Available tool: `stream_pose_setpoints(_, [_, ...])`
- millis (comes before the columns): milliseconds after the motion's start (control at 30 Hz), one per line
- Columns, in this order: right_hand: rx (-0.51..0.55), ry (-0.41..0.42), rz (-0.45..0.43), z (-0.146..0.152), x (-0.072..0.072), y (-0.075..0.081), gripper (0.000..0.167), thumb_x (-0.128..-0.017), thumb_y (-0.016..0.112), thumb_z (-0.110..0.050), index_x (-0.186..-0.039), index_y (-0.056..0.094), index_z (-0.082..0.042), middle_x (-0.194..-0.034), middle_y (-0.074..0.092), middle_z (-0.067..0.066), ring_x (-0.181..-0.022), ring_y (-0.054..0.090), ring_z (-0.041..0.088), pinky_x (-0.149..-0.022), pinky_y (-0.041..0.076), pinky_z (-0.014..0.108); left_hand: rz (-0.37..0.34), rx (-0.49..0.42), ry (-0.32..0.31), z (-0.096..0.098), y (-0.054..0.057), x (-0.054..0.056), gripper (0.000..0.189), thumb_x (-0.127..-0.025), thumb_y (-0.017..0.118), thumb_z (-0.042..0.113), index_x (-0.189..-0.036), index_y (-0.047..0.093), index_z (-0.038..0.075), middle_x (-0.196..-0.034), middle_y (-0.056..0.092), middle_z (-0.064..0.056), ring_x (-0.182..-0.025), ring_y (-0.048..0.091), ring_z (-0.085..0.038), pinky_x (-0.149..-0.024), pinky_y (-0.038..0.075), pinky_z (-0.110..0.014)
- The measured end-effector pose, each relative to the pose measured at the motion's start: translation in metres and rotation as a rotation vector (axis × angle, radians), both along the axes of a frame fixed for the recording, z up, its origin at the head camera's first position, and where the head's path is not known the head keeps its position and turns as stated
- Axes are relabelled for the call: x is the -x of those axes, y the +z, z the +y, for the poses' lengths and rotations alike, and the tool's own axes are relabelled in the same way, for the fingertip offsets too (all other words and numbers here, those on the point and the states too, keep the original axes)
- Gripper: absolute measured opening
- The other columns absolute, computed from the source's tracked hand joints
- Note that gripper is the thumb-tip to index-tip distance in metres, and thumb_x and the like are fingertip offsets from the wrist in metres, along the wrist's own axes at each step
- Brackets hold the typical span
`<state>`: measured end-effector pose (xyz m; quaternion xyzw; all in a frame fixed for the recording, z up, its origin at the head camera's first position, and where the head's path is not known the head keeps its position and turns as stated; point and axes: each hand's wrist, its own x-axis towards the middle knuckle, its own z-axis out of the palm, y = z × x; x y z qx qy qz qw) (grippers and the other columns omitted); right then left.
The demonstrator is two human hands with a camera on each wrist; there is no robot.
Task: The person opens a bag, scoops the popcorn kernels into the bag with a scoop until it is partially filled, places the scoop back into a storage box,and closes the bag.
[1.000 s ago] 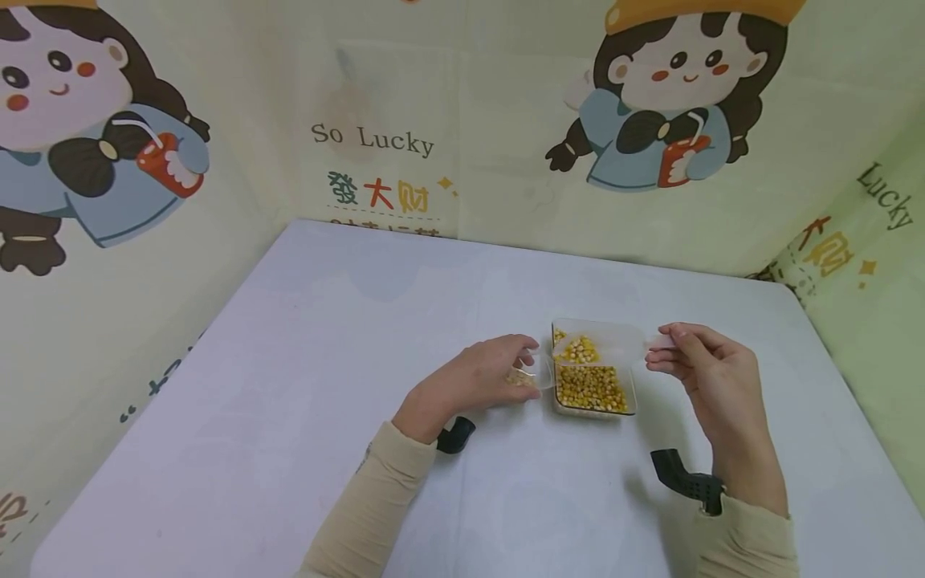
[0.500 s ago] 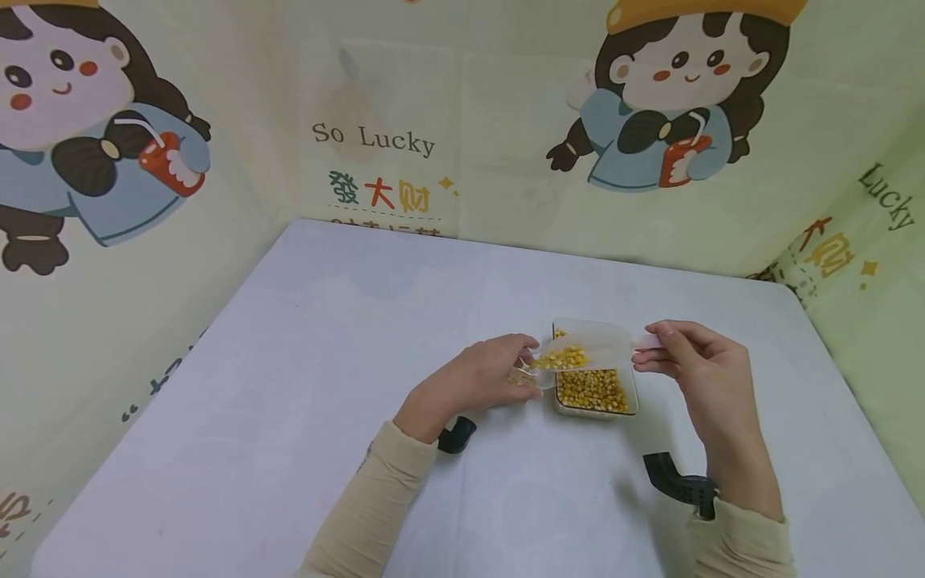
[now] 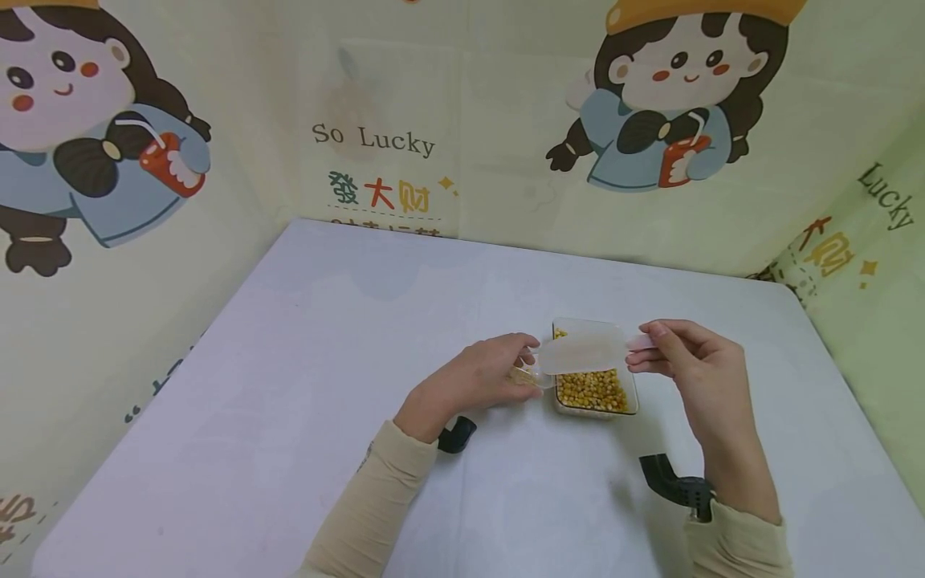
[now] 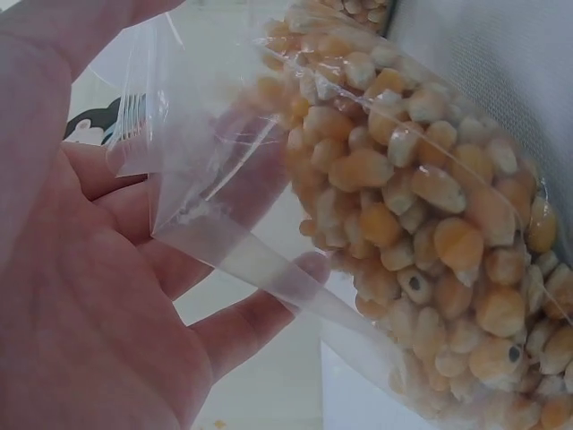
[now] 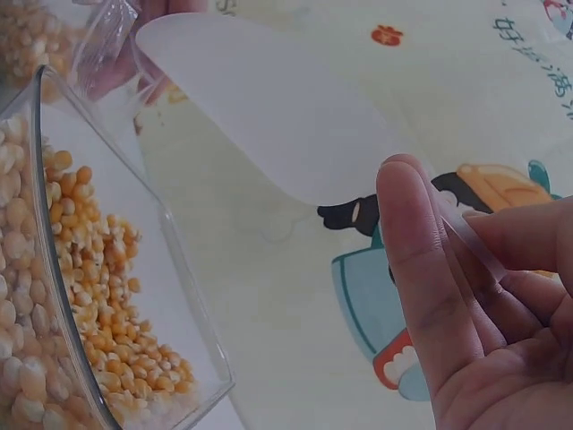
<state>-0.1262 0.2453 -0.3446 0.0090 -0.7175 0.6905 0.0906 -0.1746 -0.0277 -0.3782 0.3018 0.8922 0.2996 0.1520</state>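
My left hand [image 3: 480, 371] holds the mouth of a clear plastic bag [image 4: 242, 242] open, its fingers spread around the film. Corn kernels [image 4: 430, 206] fill the bag's lower part. In my right hand [image 3: 697, 373] is the handle of a translucent white scoop [image 3: 581, 355], pinched between thumb and fingers. The scoop's blade reaches left over a clear rectangular container [image 5: 219, 358], its tip right at the bag's mouth. No kernels show on the blade. More corn kernels [image 3: 591, 390] lie in the container, partly hidden beneath the scoop in the head view.
A white table [image 3: 289, 385] carries the container and bag. Cream cloth with printed cartoon figures [image 3: 679, 104] hangs behind it and along the sides. Black wrist mounts [image 3: 675, 482] stick out under both forearms.
My right hand has moved left with the scoop, which has tilted toward the bag. The kernels on its blade have slid off at the bag's mouth. My left hand has barely moved.
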Motion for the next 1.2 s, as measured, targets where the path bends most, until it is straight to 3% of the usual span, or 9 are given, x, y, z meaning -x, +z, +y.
stream_pose_setpoints(667, [0.128,-0.077,0.058,0.019,-0.004,0.002,0.025,-0.093,0.067,-0.013,-0.107,0.067,0.008,-0.084,0.075,0.010,-0.069,0.074,0.020,-0.067,0.060,0.031,0.046,-0.112,0.011,-0.004,0.003,0.000,0.062,-0.094,0.069,0.030,-0.146,0.041,0.014,-0.130,0.064,0.001,-0.118,0.060,-0.012,-0.099,0.050,-0.031])
stream_pose_setpoints(833, [0.165,-0.087,0.078,0.023,-0.005,0.001,0.025,-0.093,0.066,-0.010,-0.107,0.066,0.011,-0.088,0.074,0.011,-0.070,0.074,0.019,-0.066,0.060,0.031,0.013,-0.178,0.032,-0.005,0.005,0.001,0.061,-0.095,0.067,0.027,-0.147,0.040,0.015,-0.132,0.062,-0.003,-0.120,0.058,-0.014,-0.100,0.050,-0.033])
stream_pose_setpoints(1200, [0.191,-0.119,0.089,0.031,-0.005,0.002,0.026,-0.092,0.067,-0.009,-0.108,0.065,0.012,-0.090,0.074,0.011,-0.071,0.075,0.019,-0.066,0.059,0.030,0.077,-0.314,0.030,-0.009,0.007,0.003,0.059,-0.095,0.067,0.021,-0.146,0.041,0.009,-0.127,0.059,-0.006,-0.120,0.058,-0.018,-0.101,0.050,-0.035])
